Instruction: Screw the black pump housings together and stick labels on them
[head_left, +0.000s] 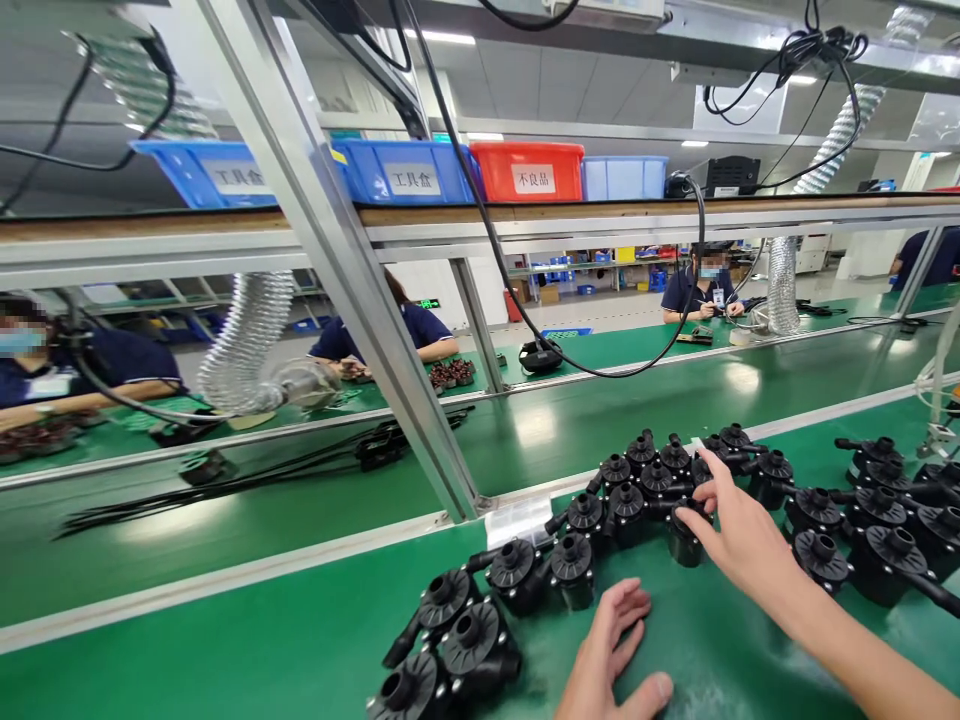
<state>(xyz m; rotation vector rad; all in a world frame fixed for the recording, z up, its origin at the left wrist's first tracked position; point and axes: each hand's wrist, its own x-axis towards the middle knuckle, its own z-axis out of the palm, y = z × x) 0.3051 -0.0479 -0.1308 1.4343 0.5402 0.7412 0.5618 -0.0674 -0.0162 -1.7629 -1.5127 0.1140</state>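
"On the green bench [247, 640], what is done?"

"Pumps [512, 568] are grouped; one pump [684, 549] is pinched by the right hand [739, 535], nothing by the half-open left hand [600, 668]. What remains cannot be told."

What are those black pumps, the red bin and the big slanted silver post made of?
Black pumps: probably hard plastic, satin black, with moulded-looking ribs on top.
Red bin: most likely plastic, smooth and evenly coloured, with a lip along its top.
Slanted silver post: seems metal, perhaps aluminium, silvery-grey with long straight grooves.
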